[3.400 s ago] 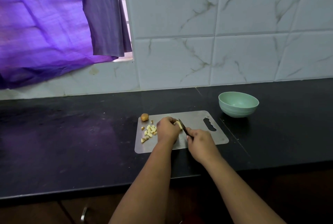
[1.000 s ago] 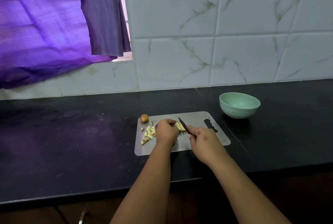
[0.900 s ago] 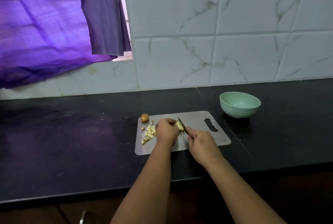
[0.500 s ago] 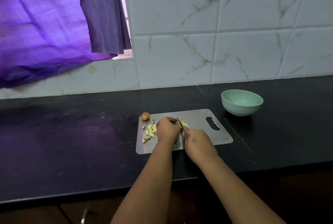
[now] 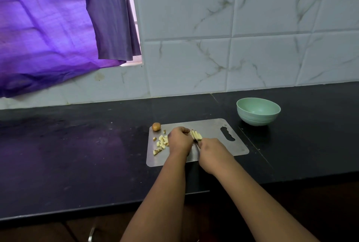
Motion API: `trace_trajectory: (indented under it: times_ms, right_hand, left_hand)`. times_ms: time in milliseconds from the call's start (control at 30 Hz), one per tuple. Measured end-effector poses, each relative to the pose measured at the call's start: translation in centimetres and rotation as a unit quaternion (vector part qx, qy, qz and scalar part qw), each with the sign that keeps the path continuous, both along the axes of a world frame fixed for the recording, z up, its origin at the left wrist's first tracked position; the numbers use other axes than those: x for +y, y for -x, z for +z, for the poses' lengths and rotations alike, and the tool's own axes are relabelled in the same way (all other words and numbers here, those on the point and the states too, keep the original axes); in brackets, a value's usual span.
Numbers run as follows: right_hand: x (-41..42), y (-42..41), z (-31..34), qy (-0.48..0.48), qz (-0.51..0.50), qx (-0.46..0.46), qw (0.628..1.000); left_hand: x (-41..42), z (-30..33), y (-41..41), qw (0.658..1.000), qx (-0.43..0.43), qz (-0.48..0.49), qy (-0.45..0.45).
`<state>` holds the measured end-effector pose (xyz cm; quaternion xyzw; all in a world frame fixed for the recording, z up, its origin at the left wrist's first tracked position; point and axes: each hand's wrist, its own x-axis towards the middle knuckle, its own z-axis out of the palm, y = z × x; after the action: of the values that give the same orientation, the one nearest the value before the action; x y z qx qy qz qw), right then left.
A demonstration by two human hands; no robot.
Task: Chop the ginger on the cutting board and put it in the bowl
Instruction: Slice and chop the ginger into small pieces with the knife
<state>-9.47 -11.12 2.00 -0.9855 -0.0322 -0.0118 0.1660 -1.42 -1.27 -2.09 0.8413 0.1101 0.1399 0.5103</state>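
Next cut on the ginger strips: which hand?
Right hand: it grips the knife beside the ginger strips; the left hand pins them.

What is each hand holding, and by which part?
The left hand pinches the ginger strips at their left end. The right hand grips a knife by its hidden handle.

The surface (image 5: 77, 154) is a dark, glossy black top that runs along a tiled wall and ends in a straight front edge near the person. A flat grey cutting board (image 5: 223, 145) with a handle slot at its right end lies on it near the middle. A pale green bowl (image 5: 258, 111) stands just beyond the board's right far corner, and a small round brown piece (image 5: 156, 126) sits at the board's left far corner.
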Motion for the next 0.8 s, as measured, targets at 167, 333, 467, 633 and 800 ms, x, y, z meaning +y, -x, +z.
trace_trajectory:
  times_ms: [167,333,467,633,800]
  right_hand:
    - [-1.3,1.5,-0.4,0.005,-0.007,0.029,1.000]
    - [-4.5,2.8,1.3,-0.067,0.031,0.047,0.996]
    - [-4.9,2.5,1.1,-0.143,0.020,0.010,0.990]
    - [-2.6,1.1,-0.8,-0.187,-0.006,-0.063,0.980]
    - [-1.7,0.4,-1.8,-0.199,-0.014,-0.074,0.977]
  left_hand:
    - [-0.2,-0.2,0.1,1.000,-0.013,-0.003,-0.027]
    - [-0.3,-0.3,0.1,0.999,-0.021,0.010,-0.031]
    - [-0.4,-0.2,0.2,0.999,-0.023,0.011,-0.046]
    - [-0.5,-0.3,0.2,0.998,-0.021,0.022,-0.055]
    - [-0.6,-0.2,0.2,0.998,-0.022,0.018,-0.063]
